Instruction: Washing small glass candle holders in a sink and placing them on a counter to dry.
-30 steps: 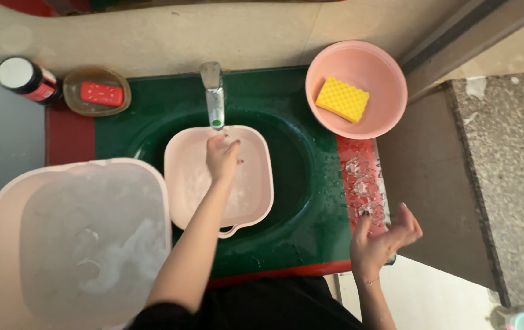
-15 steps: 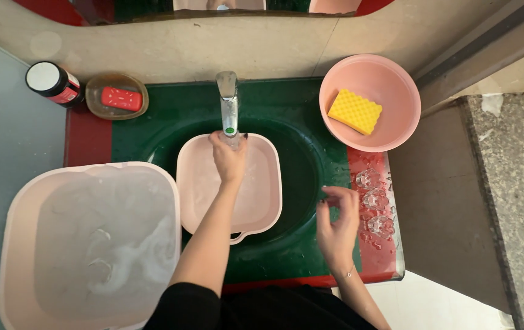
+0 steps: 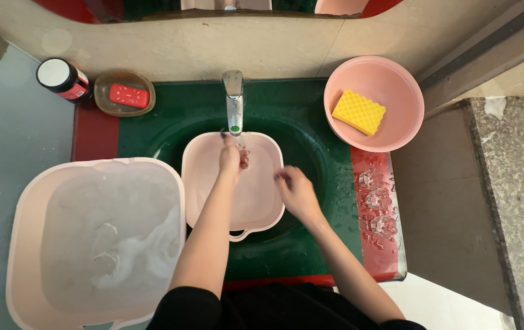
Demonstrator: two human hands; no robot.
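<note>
Since the earlier frames, the right hand (image 3: 297,192) has been brought in from the wet red counter edge (image 3: 377,208) to the right rim of the small pink basin (image 3: 256,201). The left hand (image 3: 231,157) has remained under the faucet (image 3: 233,104).

The small pink basin sits inside the green sink (image 3: 311,159), directly below the spout. The left hand's fingers are curled loosely in the water stream; whether anything is held cannot be told. The right hand's fingers are bent and rest at the basin rim, apparently touching it without a full grasp.

Risks, as judged: the basin could tip or slide on the curved sink floor if the rim is pressed down on one side. Overflow is possible while water runs. Wet fingers could slip off the rim.

Room for movement: the large pink tub (image 3: 97,238) of soapy water lies just beside the basin on the left and limits travel there. To the right, sink floor is open. The pink bowl (image 3: 396,122) with the yellow sponge (image 3: 358,112), the soap dish (image 3: 125,93) and the bottle (image 3: 61,78) stand well apart at the back.
</note>
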